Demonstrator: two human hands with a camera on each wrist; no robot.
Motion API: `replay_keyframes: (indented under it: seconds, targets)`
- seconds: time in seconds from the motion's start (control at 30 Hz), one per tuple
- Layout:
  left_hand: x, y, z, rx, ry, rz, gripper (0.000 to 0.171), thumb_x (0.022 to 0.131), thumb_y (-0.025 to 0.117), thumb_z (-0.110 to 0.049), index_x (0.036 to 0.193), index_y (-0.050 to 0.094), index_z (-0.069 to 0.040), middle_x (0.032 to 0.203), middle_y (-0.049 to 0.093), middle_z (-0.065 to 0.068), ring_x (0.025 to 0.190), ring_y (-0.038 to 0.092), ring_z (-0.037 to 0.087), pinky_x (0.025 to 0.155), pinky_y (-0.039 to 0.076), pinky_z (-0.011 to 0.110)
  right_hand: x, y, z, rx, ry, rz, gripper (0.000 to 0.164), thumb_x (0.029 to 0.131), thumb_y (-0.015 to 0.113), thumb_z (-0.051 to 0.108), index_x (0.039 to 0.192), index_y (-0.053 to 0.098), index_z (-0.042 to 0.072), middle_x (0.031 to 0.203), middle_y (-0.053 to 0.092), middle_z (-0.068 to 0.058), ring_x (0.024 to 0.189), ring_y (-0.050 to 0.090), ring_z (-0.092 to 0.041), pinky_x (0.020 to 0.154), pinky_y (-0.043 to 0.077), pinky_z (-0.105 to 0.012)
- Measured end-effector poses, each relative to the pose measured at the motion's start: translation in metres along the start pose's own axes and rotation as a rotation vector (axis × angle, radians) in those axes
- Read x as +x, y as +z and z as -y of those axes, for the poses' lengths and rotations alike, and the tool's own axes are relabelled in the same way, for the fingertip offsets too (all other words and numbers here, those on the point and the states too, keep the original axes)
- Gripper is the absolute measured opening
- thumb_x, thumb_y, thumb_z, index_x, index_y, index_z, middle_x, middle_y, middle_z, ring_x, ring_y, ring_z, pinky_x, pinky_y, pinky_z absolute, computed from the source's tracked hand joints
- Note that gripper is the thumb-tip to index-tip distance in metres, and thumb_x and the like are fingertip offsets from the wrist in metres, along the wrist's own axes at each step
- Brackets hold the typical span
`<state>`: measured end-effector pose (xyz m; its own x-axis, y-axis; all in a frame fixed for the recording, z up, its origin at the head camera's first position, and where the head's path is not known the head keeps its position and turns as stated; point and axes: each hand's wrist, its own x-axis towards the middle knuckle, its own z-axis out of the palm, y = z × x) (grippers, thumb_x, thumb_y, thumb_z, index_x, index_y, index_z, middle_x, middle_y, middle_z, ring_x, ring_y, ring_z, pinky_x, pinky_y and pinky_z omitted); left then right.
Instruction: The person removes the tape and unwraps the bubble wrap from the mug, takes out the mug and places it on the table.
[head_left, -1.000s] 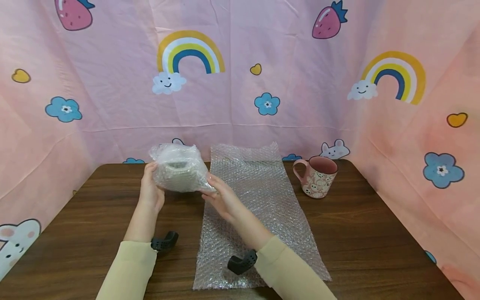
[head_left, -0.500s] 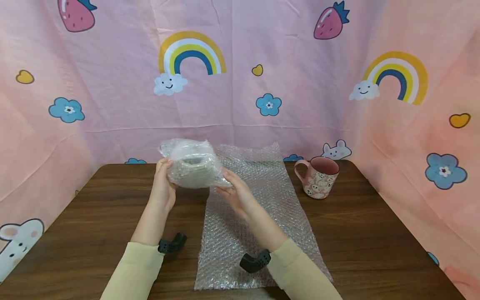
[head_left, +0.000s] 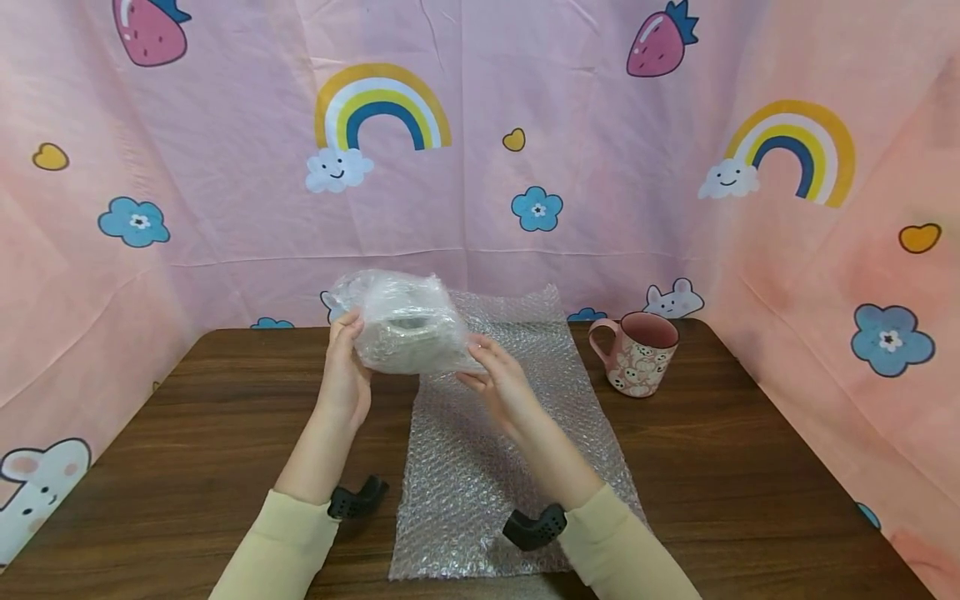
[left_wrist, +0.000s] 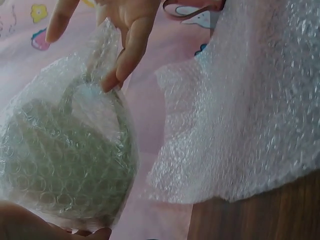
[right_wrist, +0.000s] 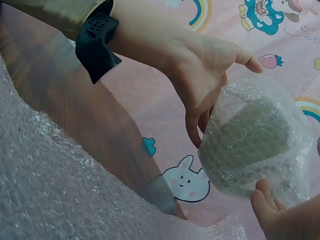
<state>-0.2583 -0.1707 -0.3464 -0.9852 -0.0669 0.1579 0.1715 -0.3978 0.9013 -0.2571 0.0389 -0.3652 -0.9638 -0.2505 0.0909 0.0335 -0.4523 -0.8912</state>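
A green mug wrapped in bubble wrap [head_left: 412, 333] is held up above the table, tilted. Through the clear layers, the left wrist view shows the wrapped mug's green body and loop handle [left_wrist: 65, 160]. My left hand [head_left: 348, 375] grips its left side, thumb on the near face, some fingers hidden behind. My right hand [head_left: 506, 387] pinches the wrap at the right end, beside the handle. Below lies a flat sheet of bubble wrap [head_left: 480, 475], spread lengthwise on the table.
A pink patterned mug [head_left: 637, 358] stands upright at the back right, right of the sheet, handle to the left. The dark wooden table [head_left: 750, 492] is enclosed by a pink printed cloth [head_left: 465, 217] at the back and sides.
Both hands have carried the wrapped mug to the right and slightly up, keeping their hold. The sheet and the pink mug have stayed in place.
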Motion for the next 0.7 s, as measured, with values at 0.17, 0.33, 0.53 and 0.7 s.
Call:
replay_keyframes:
  seconds: [0.17, 0.33, 0.53, 0.7]
  targets:
    - [-0.003, 0.009, 0.003, -0.020, 0.022, 0.034, 0.021, 0.100, 0.038, -0.036, 0.116, 0.038, -0.023, 0.120, 0.041, 0.000, 0.112, 0.041, 0.016, 0.097, 0.026, 0.037, -0.006, -0.007, 0.009, -0.040, -0.013, -0.018, 0.045, 0.098, 0.053, 0.018, 0.136, 0.042, -0.003, 0.128, 0.049, -0.015, 0.114, 0.051, -0.030, 0.103, 0.036, -0.045]
    - [-0.008, 0.017, 0.006, -0.017, 0.029, 0.061, 0.021, 0.100, 0.038, -0.035, 0.114, 0.044, -0.021, 0.118, 0.043, 0.001, 0.104, 0.046, 0.016, 0.092, 0.031, 0.036, -0.013, -0.015, 0.017, -0.080, -0.023, -0.063, 0.040, 0.098, 0.054, 0.019, 0.132, 0.046, -0.002, 0.121, 0.053, -0.013, 0.110, 0.054, -0.028, 0.101, 0.039, -0.046]
    - [-0.014, 0.025, 0.008, -0.011, 0.029, 0.059, 0.019, 0.100, 0.043, -0.032, 0.113, 0.048, -0.018, 0.115, 0.046, 0.001, 0.092, 0.050, 0.014, 0.087, 0.035, 0.033, -0.019, -0.023, 0.023, -0.099, -0.017, -0.097, 0.037, 0.098, 0.055, 0.018, 0.129, 0.049, -0.001, 0.121, 0.053, -0.011, 0.107, 0.055, -0.025, 0.097, 0.043, -0.046]
    - [-0.019, 0.030, 0.011, -0.011, 0.008, 0.070, 0.020, 0.099, 0.047, -0.032, 0.114, 0.048, -0.019, 0.118, 0.045, 0.001, 0.091, 0.050, 0.014, 0.085, 0.036, 0.033, -0.023, -0.028, 0.027, -0.129, -0.019, -0.131, 0.032, 0.098, 0.056, 0.019, 0.124, 0.051, 0.001, 0.123, 0.052, -0.012, 0.109, 0.055, -0.026, 0.095, 0.044, -0.046]
